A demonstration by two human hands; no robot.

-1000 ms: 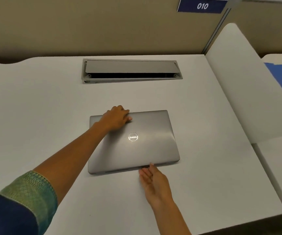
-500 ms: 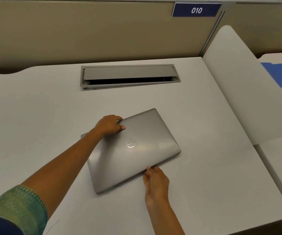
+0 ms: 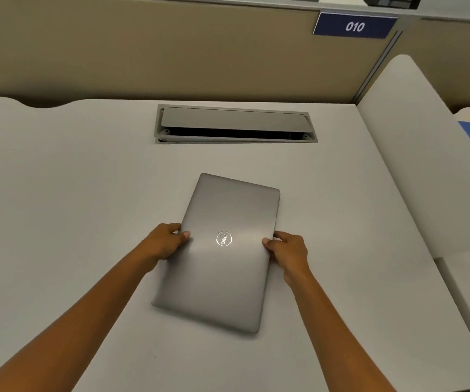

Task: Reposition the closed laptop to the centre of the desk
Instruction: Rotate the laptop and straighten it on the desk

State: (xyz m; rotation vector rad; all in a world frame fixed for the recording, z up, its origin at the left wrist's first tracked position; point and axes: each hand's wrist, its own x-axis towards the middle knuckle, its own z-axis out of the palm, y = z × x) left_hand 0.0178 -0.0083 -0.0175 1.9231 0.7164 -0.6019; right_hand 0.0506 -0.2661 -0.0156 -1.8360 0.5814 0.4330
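Laptop point(image 3: 222, 250) rotated lengthwise, both hands gripping its sides

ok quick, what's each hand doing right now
Left hand: closed on the left long edge of the closed grey metal laptop.
Right hand: closed on the laptop's right long edge.

Two bare forearms show, with no sleeve, watch, bracelet or ring anywhere on them. The left hand point(image 3: 166, 244) and the right hand point(image 3: 290, 253) are uncovered, without gloves. Behind the fingers point(image 3: 280, 236) each wrist narrows slightly and the arms then widen toward the lower corners; short, unpainted thumbnails show at the thumb tips just beside the fingers.
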